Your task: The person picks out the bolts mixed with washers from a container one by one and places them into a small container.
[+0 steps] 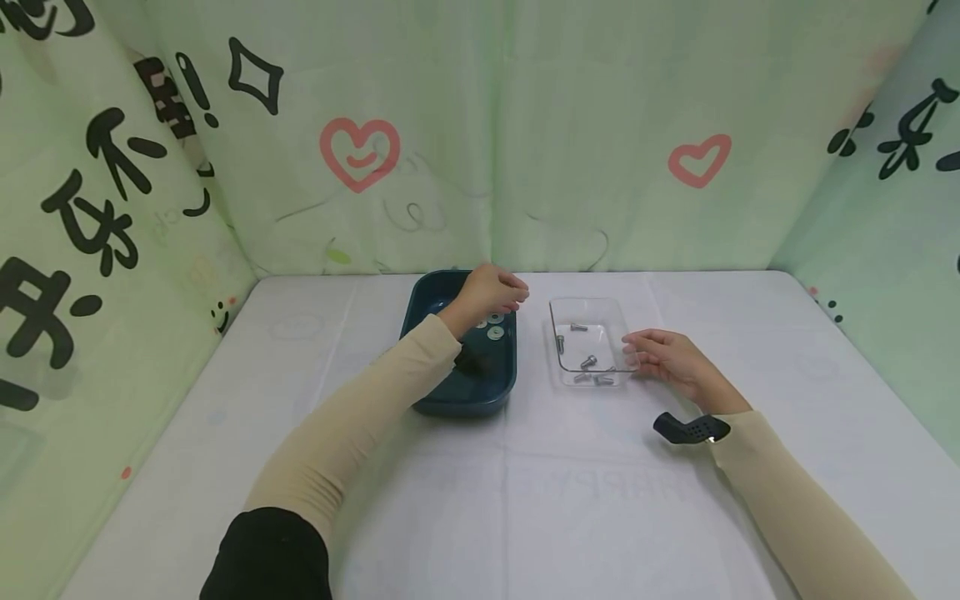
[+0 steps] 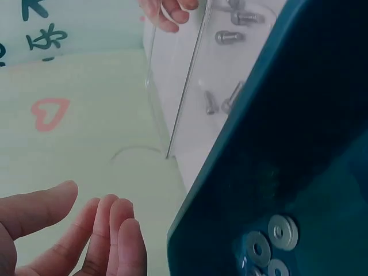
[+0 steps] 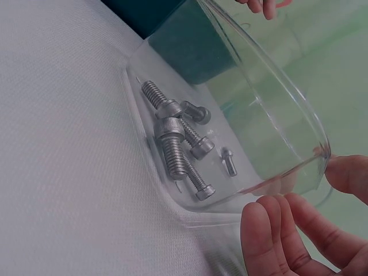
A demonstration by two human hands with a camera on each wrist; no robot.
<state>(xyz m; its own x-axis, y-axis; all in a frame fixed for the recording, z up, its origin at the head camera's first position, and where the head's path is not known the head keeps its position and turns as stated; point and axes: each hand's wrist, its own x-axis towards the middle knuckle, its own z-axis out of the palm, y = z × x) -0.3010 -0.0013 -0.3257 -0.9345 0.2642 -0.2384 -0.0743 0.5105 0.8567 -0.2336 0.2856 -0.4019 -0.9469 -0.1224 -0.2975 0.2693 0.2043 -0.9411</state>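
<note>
My left hand (image 1: 491, 292) hovers over the far right part of a dark teal tray (image 1: 468, 407), with nothing visible between its fingers. In the left wrist view, the thumb (image 2: 40, 208) stands apart from the other fingers, which are loosely bent. Flat metal washers (image 1: 496, 332) lie on the tray floor below this hand. My right hand (image 1: 667, 358) rests at the right side of a clear plastic box (image 1: 596, 308). Its thumb (image 3: 349, 174) is at the box's corner and its fingertips are right at the outer wall. Several metal socket-head bolts (image 3: 171, 146) lie inside the box.
Tray and box stand side by side with a narrow gap between them on a white-covered table (image 1: 540, 500). Pale green curtains (image 1: 585, 125) with printed hearts and dark writing enclose the back and both sides.
</note>
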